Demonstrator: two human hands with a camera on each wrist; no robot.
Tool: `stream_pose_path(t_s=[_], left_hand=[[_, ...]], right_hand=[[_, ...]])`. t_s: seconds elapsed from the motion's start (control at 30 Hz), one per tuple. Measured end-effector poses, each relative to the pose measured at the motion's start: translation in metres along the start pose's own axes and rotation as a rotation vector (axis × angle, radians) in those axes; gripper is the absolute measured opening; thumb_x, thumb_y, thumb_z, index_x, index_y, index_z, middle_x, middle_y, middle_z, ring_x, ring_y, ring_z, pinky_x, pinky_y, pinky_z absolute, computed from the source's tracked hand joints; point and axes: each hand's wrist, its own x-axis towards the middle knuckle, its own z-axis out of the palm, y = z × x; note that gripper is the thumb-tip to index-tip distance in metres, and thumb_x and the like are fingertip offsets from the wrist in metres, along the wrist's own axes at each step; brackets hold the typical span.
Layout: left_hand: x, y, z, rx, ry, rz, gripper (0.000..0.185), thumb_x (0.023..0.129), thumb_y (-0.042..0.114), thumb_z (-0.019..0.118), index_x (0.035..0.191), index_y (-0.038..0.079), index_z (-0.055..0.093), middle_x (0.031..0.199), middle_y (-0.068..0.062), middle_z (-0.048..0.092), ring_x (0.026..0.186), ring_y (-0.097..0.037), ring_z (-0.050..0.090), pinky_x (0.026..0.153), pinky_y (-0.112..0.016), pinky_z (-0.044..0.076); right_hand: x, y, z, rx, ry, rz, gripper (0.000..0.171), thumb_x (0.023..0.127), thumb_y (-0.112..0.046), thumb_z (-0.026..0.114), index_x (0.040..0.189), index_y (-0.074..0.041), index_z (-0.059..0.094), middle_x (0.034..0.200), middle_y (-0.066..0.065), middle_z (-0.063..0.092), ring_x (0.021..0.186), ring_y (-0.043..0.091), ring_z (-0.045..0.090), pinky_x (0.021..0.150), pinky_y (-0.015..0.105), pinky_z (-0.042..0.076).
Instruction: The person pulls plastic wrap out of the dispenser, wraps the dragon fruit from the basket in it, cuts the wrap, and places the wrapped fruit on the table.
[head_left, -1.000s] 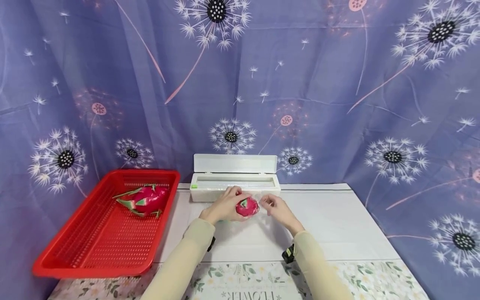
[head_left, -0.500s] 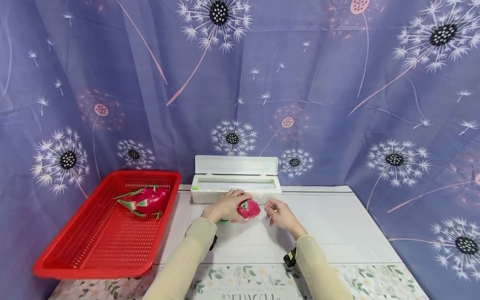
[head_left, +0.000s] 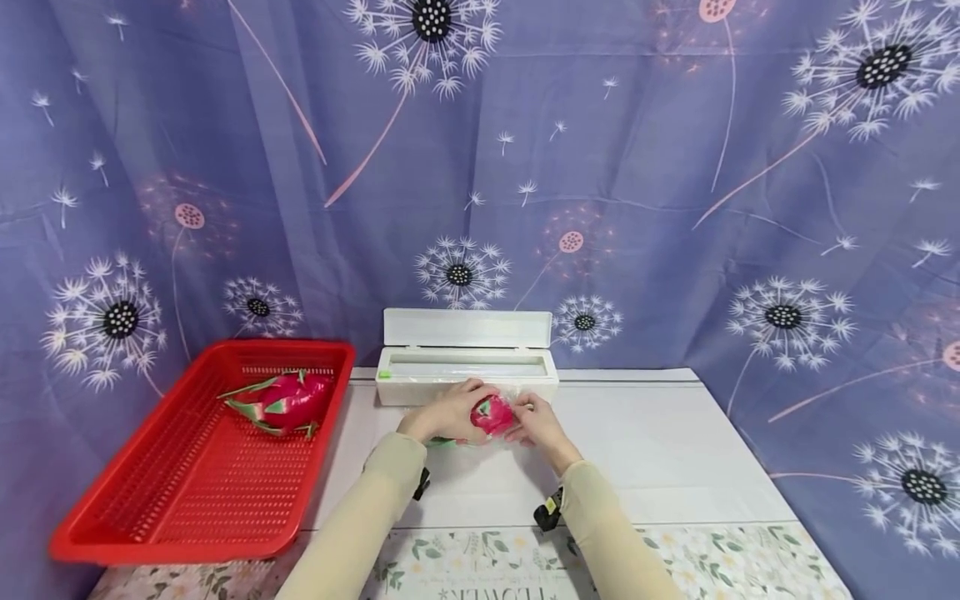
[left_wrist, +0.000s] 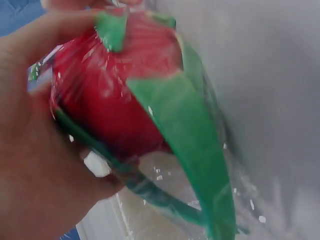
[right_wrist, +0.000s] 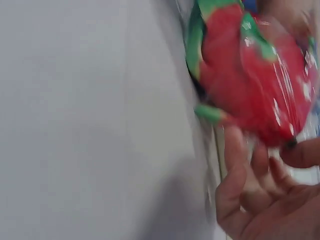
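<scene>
White tabletop [head_left: 660, 450] — left hand [head_left: 442, 414] grips film-wrapped dragon fruit [head_left: 491, 414]; right hand [head_left: 534, 423] fingers pinch cling film [left_wrist: 165, 175]. Risk: film tearing if overstretched.

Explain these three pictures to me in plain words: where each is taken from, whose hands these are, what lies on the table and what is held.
No machine here: a person works with two bare hands, wearing three cameras. The wide picture comes from the head and looks down at a white table before a purple dandelion curtain. The two blurry close-ups come from the wrists, one for each hand. The left hand grips a red dragon fruit covered in clear film; the right hand touches it from the other side, fingers curled against the film. Behind them stands a white film dispenser box with its lid up. To the left sits a red basket holding a second dragon fruit.
</scene>
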Motion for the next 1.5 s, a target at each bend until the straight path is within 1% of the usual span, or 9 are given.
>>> stream_pose_path(t_s=[0.17, 0.33, 0.47, 0.6, 0.77, 0.93, 1.17, 1.33, 1.5], left_hand=[[0.007, 0.006, 0.015, -0.018, 0.172, -0.071, 0.052, 0.094, 0.051, 0.057, 0.138, 0.022, 0.055, 0.136, -0.005, 0.049, 0.124, -0.030, 0.046, 0.100, -0.059, 0.034], [0.016, 0.009, 0.033, 0.002, 0.329, -0.135, 0.038, 0.096, 0.046, 0.052, 0.124, 0.024, 0.066, 0.126, -0.003, 0.055, 0.117, -0.027, 0.049, 0.092, -0.059, 0.036], [0.015, 0.008, 0.035, -0.034, 0.342, -0.121, 0.037, 0.098, 0.041, 0.051, 0.126, 0.024, 0.066, 0.127, -0.003, 0.056, 0.119, -0.027, 0.048, 0.093, -0.058, 0.034], [0.003, -0.002, 0.026, -0.256, 0.326, -0.042, 0.040, 0.101, 0.031, 0.051, 0.137, 0.015, 0.058, 0.136, -0.007, 0.055, 0.128, -0.029, 0.047, 0.105, -0.054, 0.034], [-0.027, -0.025, 0.014, -0.520, 0.450, -0.046, 0.035, 0.102, 0.019, 0.052, 0.134, 0.007, 0.059, 0.138, -0.009, 0.055, 0.131, -0.029, 0.046, 0.108, -0.049, 0.034], [-0.064, -0.045, 0.007, -0.526, 0.678, -0.225, 0.025, 0.097, 0.003, 0.053, 0.119, 0.000, 0.065, 0.119, -0.016, 0.064, 0.115, -0.032, 0.057, 0.098, -0.049, 0.043], [-0.083, -0.066, 0.014, -0.424, 0.565, -0.484, 0.043, 0.095, 0.005, 0.043, 0.134, -0.012, 0.046, 0.124, -0.034, 0.050, 0.119, -0.047, 0.048, 0.100, -0.056, 0.037], [-0.074, -0.082, 0.023, -0.384, 0.468, -0.476, 0.028, 0.097, 0.004, 0.039, 0.108, -0.010, 0.061, 0.090, -0.025, 0.060, 0.090, -0.037, 0.059, 0.079, -0.044, 0.047], [-0.065, -0.091, 0.027, -0.456, 0.429, -0.463, 0.021, 0.098, 0.010, 0.049, 0.085, 0.000, 0.062, 0.068, -0.004, 0.049, 0.067, -0.019, 0.048, 0.060, -0.032, 0.040]], right_hand=[[-0.005, -0.008, 0.009, 0.035, 0.065, 0.061, 0.028, 0.103, -0.026, 0.039, 0.107, -0.001, 0.049, 0.072, 0.017, 0.066, 0.061, 0.032, 0.068, 0.047, 0.030, 0.046], [-0.006, -0.012, 0.017, -0.015, 0.062, 0.069, 0.036, 0.104, -0.039, 0.041, 0.107, -0.004, 0.047, 0.077, 0.011, 0.061, 0.053, 0.023, 0.062, 0.045, 0.031, 0.048], [-0.003, -0.011, 0.020, -0.021, 0.062, 0.075, 0.034, 0.103, -0.036, 0.040, 0.107, -0.004, 0.049, 0.075, 0.010, 0.058, 0.051, 0.020, 0.058, 0.044, 0.030, 0.046], [-0.003, -0.009, 0.018, -0.048, 0.079, 0.051, 0.032, 0.103, -0.031, 0.038, 0.107, -0.002, 0.051, 0.070, 0.011, 0.059, 0.053, 0.027, 0.061, 0.045, 0.033, 0.048], [-0.014, -0.015, 0.009, -0.204, 0.229, -0.115, 0.027, 0.103, -0.026, 0.042, 0.107, -0.003, 0.055, 0.083, 0.013, 0.060, 0.071, 0.032, 0.063, 0.060, 0.036, 0.050], [-0.027, -0.023, 0.010, -0.386, 0.306, -0.412, 0.030, 0.098, -0.024, 0.056, 0.118, -0.002, 0.057, 0.112, 0.018, 0.053, 0.101, 0.032, 0.054, 0.087, 0.047, 0.045], [-0.033, -0.027, 0.020, -0.555, 0.011, -0.586, 0.088, 0.082, -0.047, 0.076, 0.152, -0.015, 0.034, 0.157, 0.017, 0.020, 0.141, 0.041, 0.023, 0.105, 0.065, 0.027], [-0.024, -0.021, 0.024, -0.648, -0.040, -0.621, 0.096, 0.073, -0.044, 0.085, 0.152, -0.020, 0.036, 0.157, 0.020, 0.021, 0.140, 0.041, 0.024, 0.104, 0.066, 0.026], [-0.015, -0.013, 0.030, -0.648, -0.070, -0.687, 0.087, 0.075, -0.035, 0.085, 0.147, -0.012, 0.043, 0.148, 0.022, 0.036, 0.132, 0.038, 0.037, 0.104, 0.058, 0.034]])
